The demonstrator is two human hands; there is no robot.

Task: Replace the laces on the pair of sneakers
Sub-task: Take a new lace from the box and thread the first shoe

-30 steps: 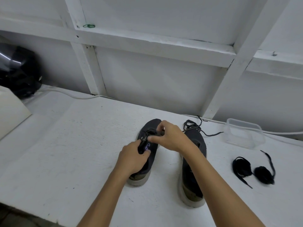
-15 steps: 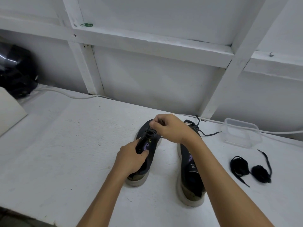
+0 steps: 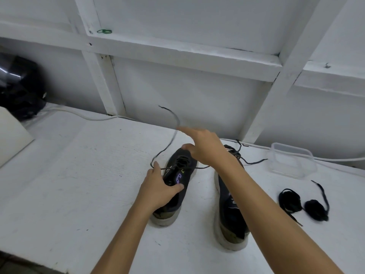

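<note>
Two dark sneakers with pale soles stand side by side on the white table. My left hand (image 3: 158, 188) grips the left sneaker (image 3: 173, 194) at its middle, thumb over the purple logo. My right hand (image 3: 205, 147) hovers above that shoe's toe with index finger stretched out and thumb apart. A dark lace (image 3: 171, 135) rises from the left shoe's eyelets, arcs past my index fingertip, and its free end whips in the air. The right sneaker (image 3: 231, 212) is partly hidden under my right forearm, its loosened lace (image 3: 246, 159) trailing off the toe.
Two bundled black laces (image 3: 304, 204) lie on the table at the right. A clear plastic container (image 3: 292, 161) stands behind them. A white cable (image 3: 79, 115) runs along the wall. A black helmet (image 3: 19, 88) and a white box (image 3: 11, 139) sit at the far left.
My right hand has lifted and swept up and away from the left shoe, fingers spreading. A length of lace has come out of the eyelets and now swings free in the air.
</note>
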